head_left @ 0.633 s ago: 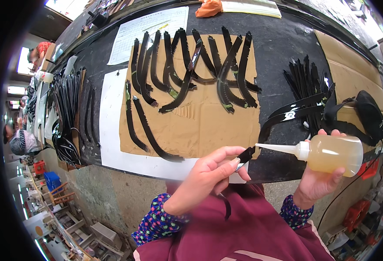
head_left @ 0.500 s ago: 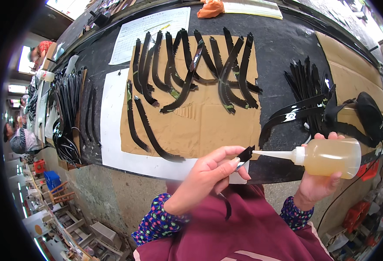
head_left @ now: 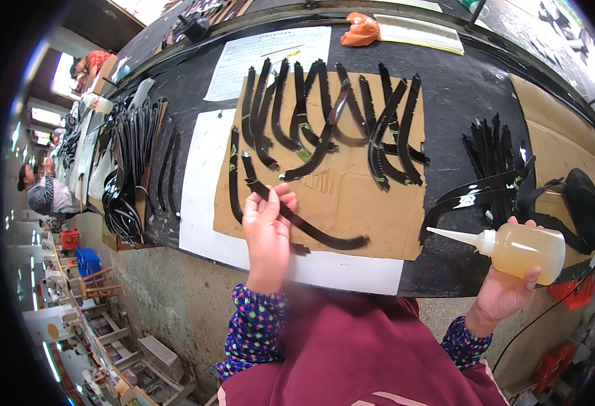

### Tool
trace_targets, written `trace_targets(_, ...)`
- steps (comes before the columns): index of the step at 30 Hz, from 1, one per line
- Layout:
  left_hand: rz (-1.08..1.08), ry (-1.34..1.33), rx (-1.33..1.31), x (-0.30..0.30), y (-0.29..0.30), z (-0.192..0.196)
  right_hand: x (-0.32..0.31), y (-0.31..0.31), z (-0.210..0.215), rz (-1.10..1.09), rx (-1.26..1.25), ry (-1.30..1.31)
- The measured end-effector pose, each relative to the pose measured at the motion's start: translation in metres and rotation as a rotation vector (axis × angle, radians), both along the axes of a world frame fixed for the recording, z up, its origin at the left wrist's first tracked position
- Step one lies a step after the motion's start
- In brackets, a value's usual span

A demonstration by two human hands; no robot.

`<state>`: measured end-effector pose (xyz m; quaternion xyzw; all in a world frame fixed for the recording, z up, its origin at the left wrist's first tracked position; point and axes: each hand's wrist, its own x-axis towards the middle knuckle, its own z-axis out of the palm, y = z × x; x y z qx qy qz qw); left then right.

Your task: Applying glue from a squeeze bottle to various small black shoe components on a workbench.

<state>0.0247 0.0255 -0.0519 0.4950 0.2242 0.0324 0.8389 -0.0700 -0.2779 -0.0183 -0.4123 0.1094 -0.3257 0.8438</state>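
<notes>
On the black table (head_left: 456, 91), the cardboard (head_left: 378, 227) lay near the front edge. Off its right edge, the right hand (head_left: 507, 294) grasped a bottle (head_left: 529, 254). Over its near-left part, the left hand (head_left: 268, 227) pinched a black strip (head_left: 321, 234). Good handling seemed to need a light pinch, other strips (head_left: 407, 122) undisturbed, and the nozzle (head_left: 454, 236) aside.

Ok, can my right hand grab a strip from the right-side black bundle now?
Probably not: your right hand is occupied holding the squeeze bottle, though the far ends of the black bundle look uncovered.
</notes>
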Motion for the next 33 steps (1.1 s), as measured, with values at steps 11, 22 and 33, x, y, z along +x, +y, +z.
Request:
trace_targets(11, -0.061, -0.235, 0.944, -0.007, -0.051, 0.034, -0.013, -0.036, 0.007, -0.195, -0.097, -0.040)
trace_targets(22, -0.754, -0.773, 1.384, 0.020, -0.261, -0.004, -0.034, -0.056, 0.016, -0.381, -0.089, -0.146)
trace_targets(33, -0.748, -1.032, 1.098, 0.025, -0.245, 0.015, -0.040, -0.065, 0.018, -0.374, -0.038, -0.165)
